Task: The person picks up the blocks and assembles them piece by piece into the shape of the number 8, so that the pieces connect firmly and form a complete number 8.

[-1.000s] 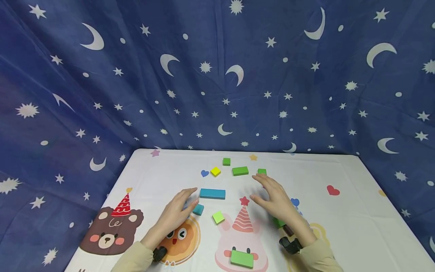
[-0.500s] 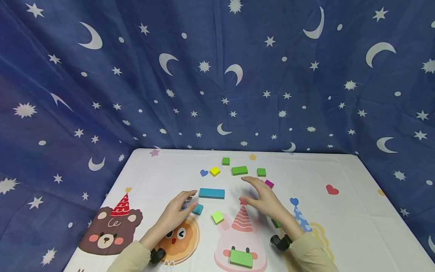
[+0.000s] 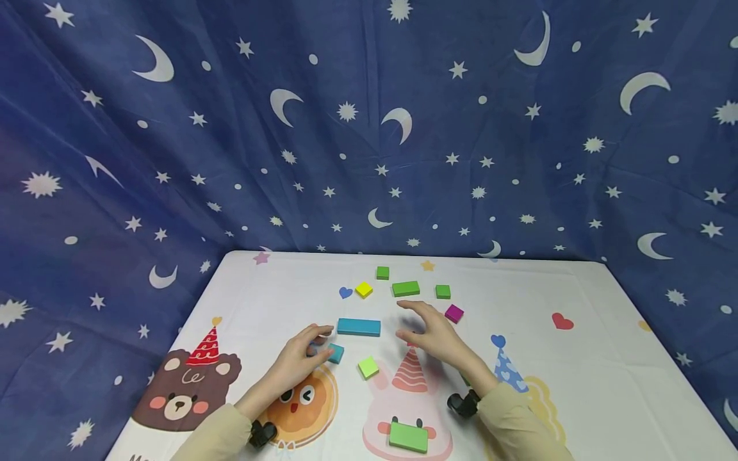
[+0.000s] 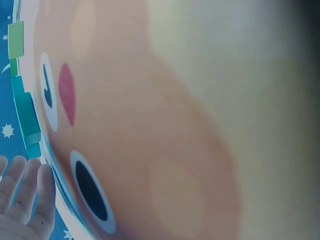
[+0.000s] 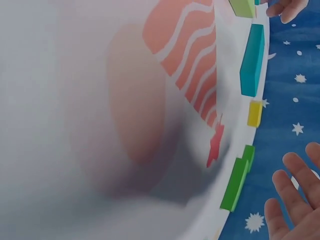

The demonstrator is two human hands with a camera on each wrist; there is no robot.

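The fingers of the left hand [image 3: 296, 360] are loosely bent and apart, holding nothing I can see; its thumb tip overlaps the small blue block [image 3: 337, 353], though from here I can't tell whether they touch. The right hand [image 3: 437, 334], thumb and fingers wide apart and bare, is near the right end of the long blue block [image 3: 359, 327]. Nearer lies the lime-green block [image 3: 368, 368]; farther off, the yellow block [image 3: 364, 290]. A careless inward sweep of the left thumb could, I'd say, knock the small block askew. Compared with a second ago, the right hand sits farther left, and the magenta block [image 3: 454, 313] shows whole.
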